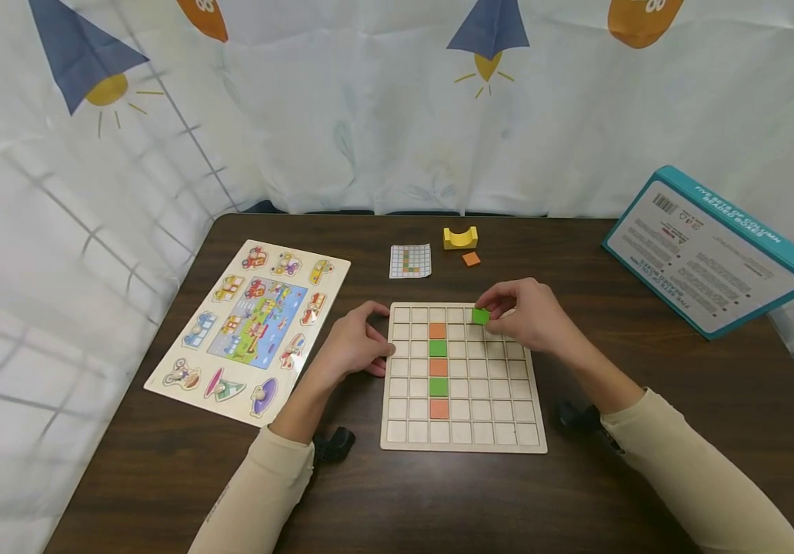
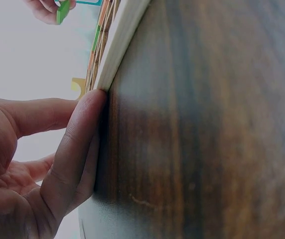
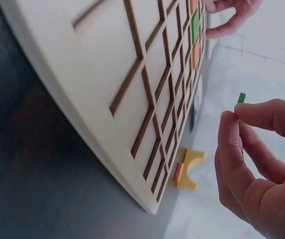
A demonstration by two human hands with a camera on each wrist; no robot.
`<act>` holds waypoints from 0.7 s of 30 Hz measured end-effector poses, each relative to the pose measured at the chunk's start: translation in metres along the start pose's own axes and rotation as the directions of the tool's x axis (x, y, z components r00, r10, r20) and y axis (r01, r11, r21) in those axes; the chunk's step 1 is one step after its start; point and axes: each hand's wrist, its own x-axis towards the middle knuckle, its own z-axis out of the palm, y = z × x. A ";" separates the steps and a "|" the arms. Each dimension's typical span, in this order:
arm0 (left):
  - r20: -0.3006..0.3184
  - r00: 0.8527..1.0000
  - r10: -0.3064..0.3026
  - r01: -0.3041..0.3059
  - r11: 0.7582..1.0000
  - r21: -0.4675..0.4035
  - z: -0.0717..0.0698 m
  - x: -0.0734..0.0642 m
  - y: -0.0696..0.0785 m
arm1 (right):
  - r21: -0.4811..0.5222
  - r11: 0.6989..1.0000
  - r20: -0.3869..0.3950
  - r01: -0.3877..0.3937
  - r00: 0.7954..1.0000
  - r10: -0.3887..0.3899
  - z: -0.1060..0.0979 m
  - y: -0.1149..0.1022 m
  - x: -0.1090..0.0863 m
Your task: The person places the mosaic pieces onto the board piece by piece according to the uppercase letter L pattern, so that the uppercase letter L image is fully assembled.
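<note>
My right hand (image 1: 528, 315) pinches a green square tile (image 1: 481, 316) between thumb and fingertips, over the top row of a pale wooden grid board (image 1: 490, 442). In the right wrist view the tile (image 3: 241, 98) is seen edge-on, held above the board. Fingers of my left hand (image 1: 355, 342) touch the board's left edge, a fingertip right at its side in the left wrist view. Orange tiles (image 1: 438, 331) and green tiles (image 1: 438, 348) alternate down the third column, from the second row to the sixth. The top cell of that column is bare.
Beyond the board lie a small pattern card (image 1: 410, 261), a loose orange tile (image 1: 471, 259) and a yellow block with a curved notch (image 1: 460, 238). A vehicle picture puzzle (image 1: 328, 269) lies to the left. At the right back a teal box (image 1: 715, 254) leans tilted.
</note>
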 end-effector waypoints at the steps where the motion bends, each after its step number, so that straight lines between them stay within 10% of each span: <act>1: -0.001 1.000 -0.001 0.001 1.000 0.000 0.000 0.000 0.000 | 0.000 1.000 0.004 0.007 1.000 -0.007 0.001 -0.001 -0.002; 21: -0.004 1.000 -0.008 0.008 1.000 -0.004 0.000 0.000 0.000 | 0.023 0.998 0.082 0.059 0.995 -0.061 0.020 -0.003 -0.026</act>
